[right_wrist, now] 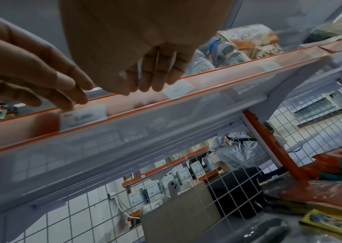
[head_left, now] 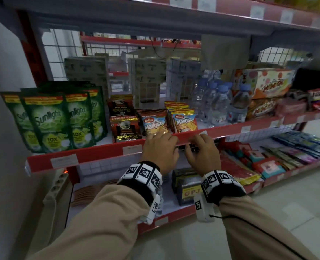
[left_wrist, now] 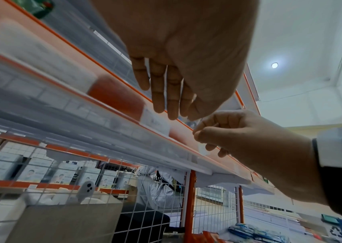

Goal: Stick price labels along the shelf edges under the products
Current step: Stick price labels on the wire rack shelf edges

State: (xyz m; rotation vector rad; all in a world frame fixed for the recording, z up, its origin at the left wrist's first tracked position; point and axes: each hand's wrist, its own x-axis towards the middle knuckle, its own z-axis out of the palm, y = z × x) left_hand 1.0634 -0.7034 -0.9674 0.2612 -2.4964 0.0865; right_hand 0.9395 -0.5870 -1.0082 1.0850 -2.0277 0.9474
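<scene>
The red shelf edge [head_left: 102, 156] runs under the Malkist packs [head_left: 184, 123], and both hands are at it. My left hand [head_left: 161, 147] lies with straight fingers [left_wrist: 166, 105] on the strip, tips at the top of a white price label [left_wrist: 155, 122] [right_wrist: 82, 117]. My right hand [head_left: 201, 146] is just to its right, fingers curled and thumb against the index finger [left_wrist: 196, 131]. What that hand pinches, if anything, is hidden. A second white label [right_wrist: 177, 89] sits on the strip just right of the right hand's fingers [right_wrist: 151, 82].
More labels [head_left: 132, 148] [head_left: 63, 160] sit on the strip under the coffee packs [head_left: 124, 128] and Sunlight pouches [head_left: 48, 119]. Water bottles [head_left: 219, 106] and snack boxes [head_left: 264, 85] stand to the right. A lower shelf [head_left: 174, 214] holds packets; a power strip [head_left: 57, 184] leans at left.
</scene>
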